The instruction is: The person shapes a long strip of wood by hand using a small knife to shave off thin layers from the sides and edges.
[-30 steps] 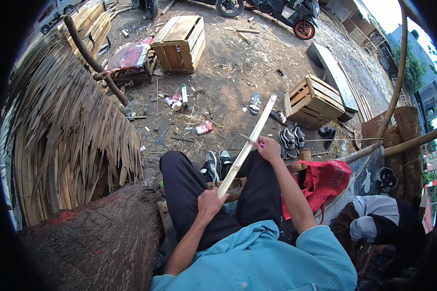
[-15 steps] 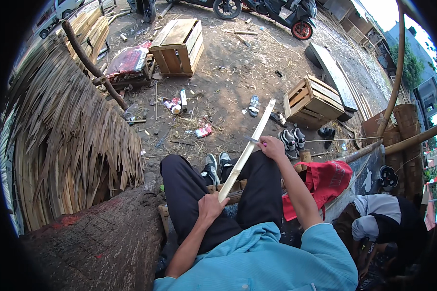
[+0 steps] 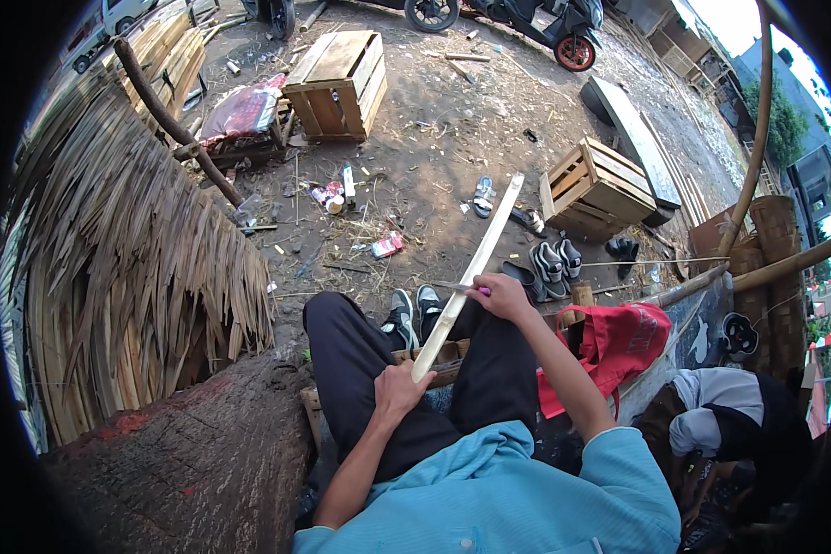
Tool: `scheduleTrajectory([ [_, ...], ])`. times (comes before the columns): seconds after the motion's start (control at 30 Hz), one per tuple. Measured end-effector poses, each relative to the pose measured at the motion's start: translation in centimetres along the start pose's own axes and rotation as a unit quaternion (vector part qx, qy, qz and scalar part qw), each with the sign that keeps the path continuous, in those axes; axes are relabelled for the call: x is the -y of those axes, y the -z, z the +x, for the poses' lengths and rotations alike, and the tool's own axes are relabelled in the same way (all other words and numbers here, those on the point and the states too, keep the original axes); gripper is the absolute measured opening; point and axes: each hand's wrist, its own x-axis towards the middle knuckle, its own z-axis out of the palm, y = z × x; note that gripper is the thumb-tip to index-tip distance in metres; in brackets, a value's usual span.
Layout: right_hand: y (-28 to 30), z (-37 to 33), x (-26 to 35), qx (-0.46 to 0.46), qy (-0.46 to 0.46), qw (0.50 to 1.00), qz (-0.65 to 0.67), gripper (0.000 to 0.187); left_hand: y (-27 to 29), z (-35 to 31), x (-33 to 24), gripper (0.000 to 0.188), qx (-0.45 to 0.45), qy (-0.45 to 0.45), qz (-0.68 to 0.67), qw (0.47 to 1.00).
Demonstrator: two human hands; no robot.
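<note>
Left hand (image 3: 399, 388) clamped on the near end of a pale wood strip (image 3: 483, 249), which slants up and away over dark trousers (image 3: 346, 355). Right hand (image 3: 505, 296), apart from the left and farther along, grips a pink-handled knife (image 3: 484, 291), blade across the strip. Red bag (image 3: 605, 349) beside right forearm; slatted crate (image 3: 600, 189) ahead; another person (image 3: 725, 406) bends at right.

The strip (image 3: 488, 240) is pale yellow, the knife handle (image 3: 484, 292) pink, the bag (image 3: 619, 340) red and the shirt (image 3: 508, 485) (with thin stripes) light blue.
</note>
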Motion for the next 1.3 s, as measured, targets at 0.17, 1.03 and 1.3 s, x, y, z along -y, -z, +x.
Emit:
scheduleTrajectory([
  [0.17,0.9,0.8,-0.2,0.02,-0.013,0.998,-0.051,0.027,0.1,0.0,-0.6,0.046,-0.004,-0.003,0.012,1.0],
  [1.03,1.1,2.7,-2.2,-0.013,-0.207,0.968,-0.142,0.03,-0.4,0.1,-1.0,0.045,0.007,-0.004,0.028,1.0],
  [1.3,1.5,1.6,3.8,0.156,-0.039,0.985,-0.06,0.032,-0.1,0.1,-0.4,0.043,-0.018,0.002,0.018,1.0],
])
